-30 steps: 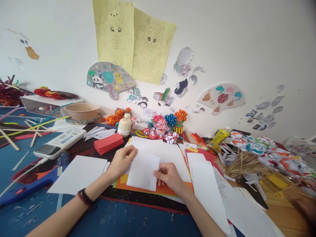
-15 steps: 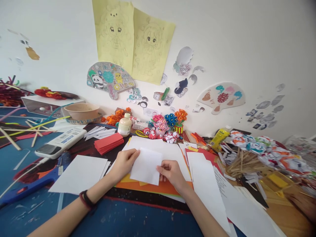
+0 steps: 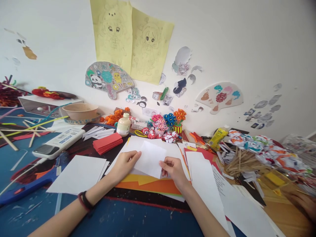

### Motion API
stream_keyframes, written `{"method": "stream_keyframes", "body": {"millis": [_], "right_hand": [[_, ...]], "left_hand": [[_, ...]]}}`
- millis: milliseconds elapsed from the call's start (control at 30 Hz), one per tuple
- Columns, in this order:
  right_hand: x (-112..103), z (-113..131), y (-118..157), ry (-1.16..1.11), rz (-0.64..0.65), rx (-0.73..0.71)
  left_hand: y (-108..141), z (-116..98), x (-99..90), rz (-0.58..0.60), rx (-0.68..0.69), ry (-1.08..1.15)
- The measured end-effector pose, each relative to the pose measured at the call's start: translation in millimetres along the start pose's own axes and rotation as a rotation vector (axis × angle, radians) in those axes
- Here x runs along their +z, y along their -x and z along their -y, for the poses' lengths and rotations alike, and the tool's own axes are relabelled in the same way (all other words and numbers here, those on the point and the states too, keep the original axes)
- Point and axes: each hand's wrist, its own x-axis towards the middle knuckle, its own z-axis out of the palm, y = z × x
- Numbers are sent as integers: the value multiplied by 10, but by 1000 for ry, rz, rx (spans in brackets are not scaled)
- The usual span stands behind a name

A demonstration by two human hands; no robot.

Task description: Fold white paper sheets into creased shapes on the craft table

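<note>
A small white square of paper [image 3: 151, 159] is held up between my two hands, tilted a little. My left hand [image 3: 126, 165] pinches its left edge between thumb and fingers. At its lower right side, my right hand [image 3: 172, 169] grips the edge with thumb and curled fingers. Beneath it lie a large white sheet [image 3: 133, 143] and a stack of yellow and orange paper [image 3: 153, 186]. To the left rests another white square sheet [image 3: 77, 174], on top of a further white piece.
Red paper strips [image 3: 107, 143], a glue bottle [image 3: 123, 125] and a white power strip [image 3: 59, 143] stand left. A blue glue gun [image 3: 32, 186] lies near. White sheets [image 3: 207, 184], wooden sticks [image 3: 240, 161] and a yellow bottle [image 3: 218, 136] are right. Another person's hand [image 3: 302, 200] shows far right.
Both hands have shifted slightly, carrying the white square a little up and to the right over the stack. The paper has turned somewhat. The view has moved slightly.
</note>
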Motion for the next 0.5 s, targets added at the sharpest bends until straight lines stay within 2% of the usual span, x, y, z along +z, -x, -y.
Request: {"method": "stream_keyframes", "body": {"millis": [133,267,433,500], "right_hand": [[-7,-3,-3,-11,-16,-5],[-12,-2,-4,-22,-9,-2],[-59,3,-30,-39,-15,-2],[-75,2,-39,-46,0,-1]], "left_hand": [[14,1,9,16,54,-70],[9,2,12,-25,46,-101],[7,-12,-9,90,30,-51],[6,-30,-22,82,51,-82]]}}
